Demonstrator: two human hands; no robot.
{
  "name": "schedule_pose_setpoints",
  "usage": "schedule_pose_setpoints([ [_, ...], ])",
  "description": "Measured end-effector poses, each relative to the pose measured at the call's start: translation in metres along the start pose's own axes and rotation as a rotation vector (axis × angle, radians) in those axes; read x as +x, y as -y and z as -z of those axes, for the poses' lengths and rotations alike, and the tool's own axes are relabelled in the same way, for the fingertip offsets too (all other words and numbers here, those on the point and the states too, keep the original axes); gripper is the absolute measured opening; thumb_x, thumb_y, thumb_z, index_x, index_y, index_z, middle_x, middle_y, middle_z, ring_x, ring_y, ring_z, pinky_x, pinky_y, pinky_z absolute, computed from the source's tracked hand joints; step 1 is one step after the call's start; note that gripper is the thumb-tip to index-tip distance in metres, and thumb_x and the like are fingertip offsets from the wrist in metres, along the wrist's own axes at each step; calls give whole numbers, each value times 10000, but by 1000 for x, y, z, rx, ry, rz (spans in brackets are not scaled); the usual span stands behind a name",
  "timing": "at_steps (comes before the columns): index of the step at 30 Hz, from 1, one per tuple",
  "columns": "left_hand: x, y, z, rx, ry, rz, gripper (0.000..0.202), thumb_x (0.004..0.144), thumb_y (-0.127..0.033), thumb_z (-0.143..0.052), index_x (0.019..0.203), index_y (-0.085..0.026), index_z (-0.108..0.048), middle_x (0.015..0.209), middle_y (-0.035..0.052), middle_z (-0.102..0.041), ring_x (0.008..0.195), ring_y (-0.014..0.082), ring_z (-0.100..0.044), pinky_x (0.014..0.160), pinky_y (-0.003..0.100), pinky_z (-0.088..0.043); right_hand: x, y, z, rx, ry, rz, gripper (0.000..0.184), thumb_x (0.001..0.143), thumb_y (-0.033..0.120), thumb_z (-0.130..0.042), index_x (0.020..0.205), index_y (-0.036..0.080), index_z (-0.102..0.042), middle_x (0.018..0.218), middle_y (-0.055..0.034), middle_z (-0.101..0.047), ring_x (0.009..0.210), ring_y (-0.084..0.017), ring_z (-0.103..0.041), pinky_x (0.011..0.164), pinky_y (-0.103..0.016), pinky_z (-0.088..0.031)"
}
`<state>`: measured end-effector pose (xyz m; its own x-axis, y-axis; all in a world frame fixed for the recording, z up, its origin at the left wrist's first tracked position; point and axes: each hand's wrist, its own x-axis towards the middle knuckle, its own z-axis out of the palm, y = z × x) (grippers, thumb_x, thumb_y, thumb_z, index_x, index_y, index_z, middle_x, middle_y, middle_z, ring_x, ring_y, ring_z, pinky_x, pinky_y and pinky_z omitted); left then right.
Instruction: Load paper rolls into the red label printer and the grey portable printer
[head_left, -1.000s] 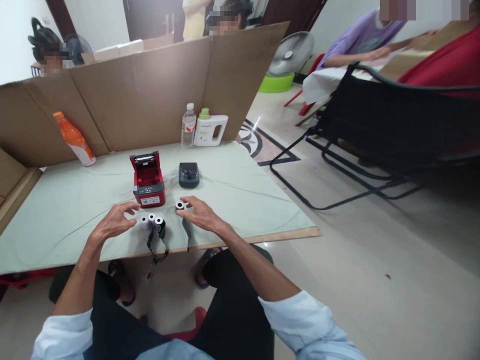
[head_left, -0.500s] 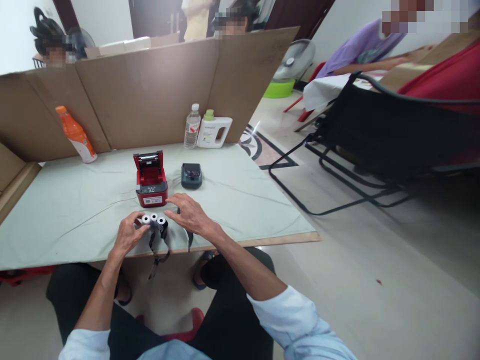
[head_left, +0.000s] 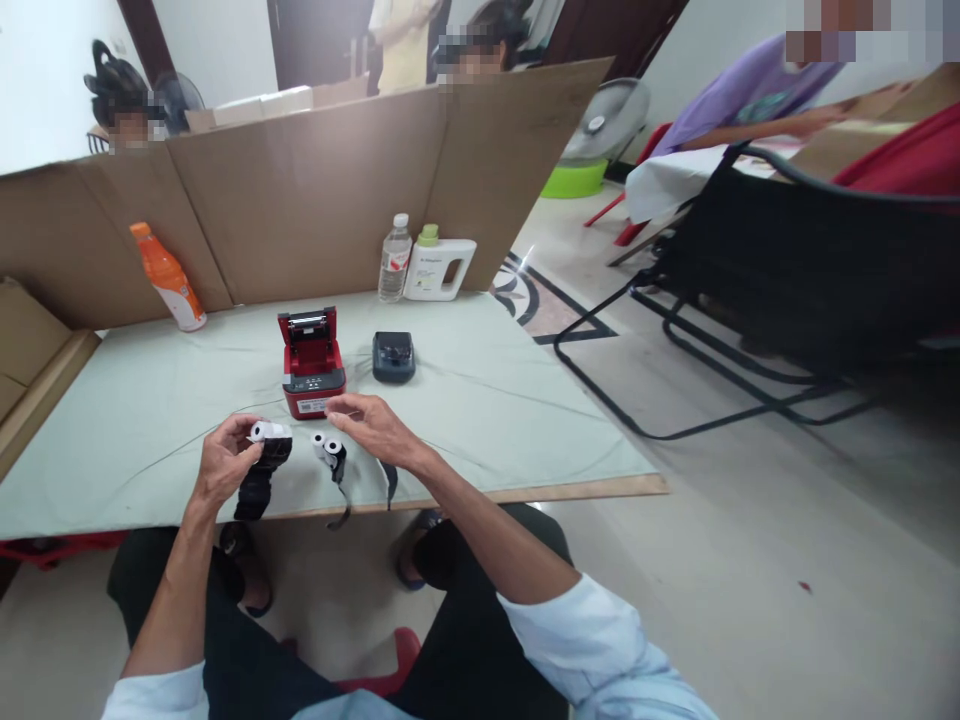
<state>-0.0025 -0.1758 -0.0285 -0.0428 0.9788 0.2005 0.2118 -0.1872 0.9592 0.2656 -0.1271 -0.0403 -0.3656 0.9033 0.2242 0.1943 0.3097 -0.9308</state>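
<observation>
My left hand (head_left: pixel 221 465) grips a paper roll (head_left: pixel 274 434) on its side, thumb and fingers around it; a dark strip of it hangs toward the table's front edge. My right hand (head_left: pixel 375 428) hovers by the front right corner of a red and black label printer (head_left: pixel 313 381), fingers apart and nothing in them. The printer's lid stands raised, and its red bay shows. Between my hands, two more small paper rolls (head_left: pixel 333 448) stand together on the table, a dark strip trailing from them. Another dark strip (head_left: pixel 389 482) lies below my right hand.
On the pale green table (head_left: pixel 495 400), a small dark device (head_left: pixel 394 357) sits right of the printer. An orange bottle (head_left: pixel 169 278), a water bottle (head_left: pixel 394 260) and a white jug (head_left: pixel 441 268) stand against the cardboard screen (head_left: pixel 315 190). A black folding chair (head_left: pixel 780 260) is at right.
My left hand has lifted one paper roll from the group of three and moved it left, tipping it sideways. My right hand stays near the printer. The view has shifted slightly.
</observation>
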Motion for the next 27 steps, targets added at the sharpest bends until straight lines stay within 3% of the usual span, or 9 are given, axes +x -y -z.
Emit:
schedule_pose_setpoints([
  [6,10,-28,-9,-81,60,-118,337,744,-258,-856,1040,-157,-732,1055,103,-762,954,215,-738,868,319,-602,6,14,-20,352,118,-171,372,891,438,-726,1141,163,-726,1048,-86,-782,947,-205,-730,837,-330,-576],
  [9,23,-36,-15,-75,111,-159,325,751,-293,-851,1022,-158,-734,1091,112,-754,971,234,-741,891,347,-610,12,14,-28,487,168,-185,420,865,473,-750,1149,166,-715,1034,-79,-775,880,-188,-738,773,-305,-577],
  [14,77,-41,-24,161,143,-278,274,767,-277,-746,1013,-159,-719,1065,101,-741,906,207,-721,799,314,-599,36,11,-32,617,9,-197,446,785,376,-812,1157,192,-648,923,-30,-762,792,-172,-727,748,-307,-596],
  [18,135,-31,-34,457,172,-394,262,738,-168,-615,973,-174,-728,964,51,-744,886,187,-688,740,275,-564,62,4,-25,582,-136,-225,531,755,256,-738,1253,218,-559,829,21,-728,685,-159,-690,599,-256,-552],
  [21,165,-16,-41,634,209,-390,287,716,-116,-578,943,-175,-743,901,38,-744,849,188,-671,774,292,-546,75,-3,-21,539,-194,-214,544,726,199,-676,1258,216,-566,790,33,-716,646,-143,-668,601,-246,-539],
  [27,184,10,-45,890,214,-316,367,716,-96,-610,1005,-212,-802,930,50,-773,912,236,-655,894,351,-526,81,-14,-18,403,-244,-171,283,661,225,-674,937,164,-689,804,-4,-738,718,-152,-669,706,-271,-539],
])
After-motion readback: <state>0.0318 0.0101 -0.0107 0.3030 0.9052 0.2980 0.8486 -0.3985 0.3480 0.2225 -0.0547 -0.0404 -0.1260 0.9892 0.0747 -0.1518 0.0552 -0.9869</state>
